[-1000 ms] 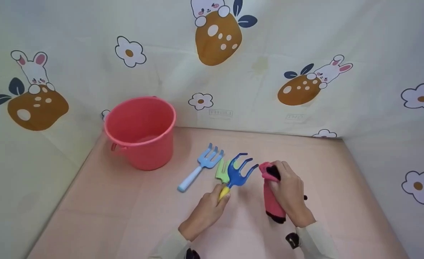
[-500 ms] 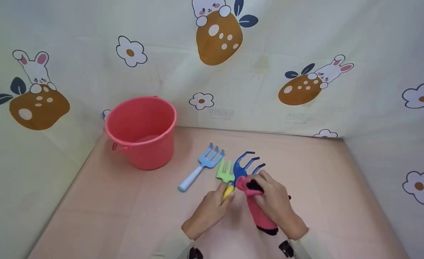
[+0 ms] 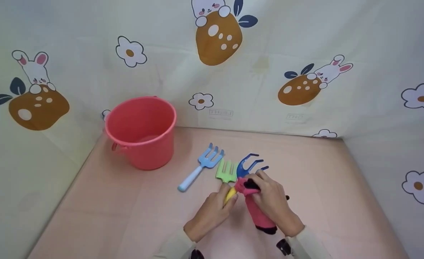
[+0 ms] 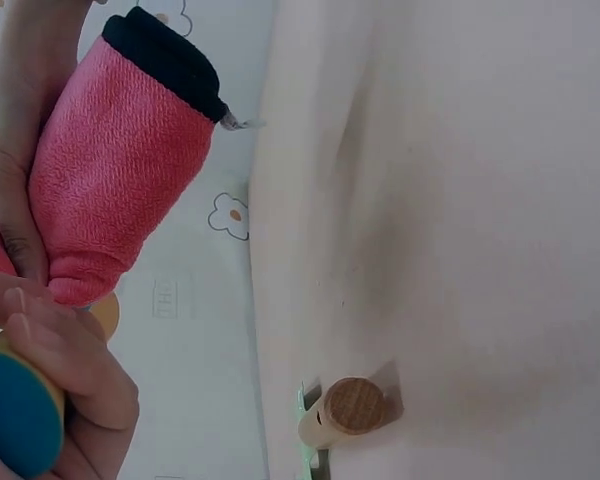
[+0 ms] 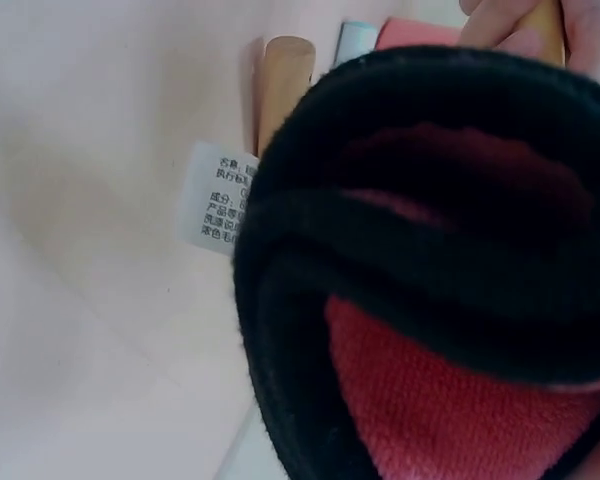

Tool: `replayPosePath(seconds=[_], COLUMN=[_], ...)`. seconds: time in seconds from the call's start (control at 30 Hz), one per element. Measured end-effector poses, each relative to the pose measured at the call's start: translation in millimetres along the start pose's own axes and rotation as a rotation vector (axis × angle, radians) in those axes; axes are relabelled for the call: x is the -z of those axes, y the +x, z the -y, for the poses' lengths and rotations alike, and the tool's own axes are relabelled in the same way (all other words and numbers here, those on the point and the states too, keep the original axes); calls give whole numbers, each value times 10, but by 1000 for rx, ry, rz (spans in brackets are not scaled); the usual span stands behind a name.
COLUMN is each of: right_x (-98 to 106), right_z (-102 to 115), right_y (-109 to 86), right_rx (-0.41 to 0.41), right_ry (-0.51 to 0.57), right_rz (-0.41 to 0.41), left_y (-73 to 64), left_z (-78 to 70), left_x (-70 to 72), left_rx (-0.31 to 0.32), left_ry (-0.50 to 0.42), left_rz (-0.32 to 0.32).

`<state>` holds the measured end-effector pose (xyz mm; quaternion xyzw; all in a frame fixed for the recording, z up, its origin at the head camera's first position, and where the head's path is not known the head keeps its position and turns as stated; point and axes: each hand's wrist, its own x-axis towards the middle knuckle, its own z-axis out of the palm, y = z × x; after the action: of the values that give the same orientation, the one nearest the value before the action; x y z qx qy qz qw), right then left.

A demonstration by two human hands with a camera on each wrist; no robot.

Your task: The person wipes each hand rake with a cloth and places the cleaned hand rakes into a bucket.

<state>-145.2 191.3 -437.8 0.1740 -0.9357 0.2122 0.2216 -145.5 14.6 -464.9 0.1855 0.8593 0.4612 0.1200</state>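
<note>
My left hand (image 3: 209, 213) grips the yellow handle (image 3: 230, 194) of a blue three-pronged hand rake (image 3: 243, 170), its prongs pointing away from me. In the left wrist view the handle's blue-green end (image 4: 20, 412) pokes out of the fist. My right hand (image 3: 273, 198) holds a pink towel (image 3: 258, 212) with black edging, bunched at the top. That bunched end overlaps the rake's neck, where the yellow handle meets the blue head, and the rest hangs down. The towel's folded edge (image 5: 430, 250) fills much of the right wrist view, a white label (image 5: 218, 195) sticking out.
Behind my left hand, a green garden fork (image 3: 227, 172) lies on the pinkish surface, its wooden handle (image 4: 355, 405) showing in the left wrist view. Left of it rests a light blue fork (image 3: 207, 159). A red bucket (image 3: 151, 155) stands at the back left, near the patterned cloth wall (image 3: 233, 86).
My right hand has brought the pink towel leftward from beside the rake onto its neck. The left hand has shifted slightly right with the rake. Bucket and other forks have stayed put.
</note>
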Motion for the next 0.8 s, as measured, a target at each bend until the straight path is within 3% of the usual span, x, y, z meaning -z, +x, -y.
replayPosePath(seconds=[0.37, 0.8], right_x=[2, -33], right_z=[-31, -14], right_y=[64, 62], right_rx=[-32, -36], right_ry=[-56, -135], right_rz=[8, -39], left_y=[-7, -9], left_z=[10, 4], left_x=[-1, 8], left_rx=[-27, 2], left_ry=[4, 25], left_rz=[8, 19])
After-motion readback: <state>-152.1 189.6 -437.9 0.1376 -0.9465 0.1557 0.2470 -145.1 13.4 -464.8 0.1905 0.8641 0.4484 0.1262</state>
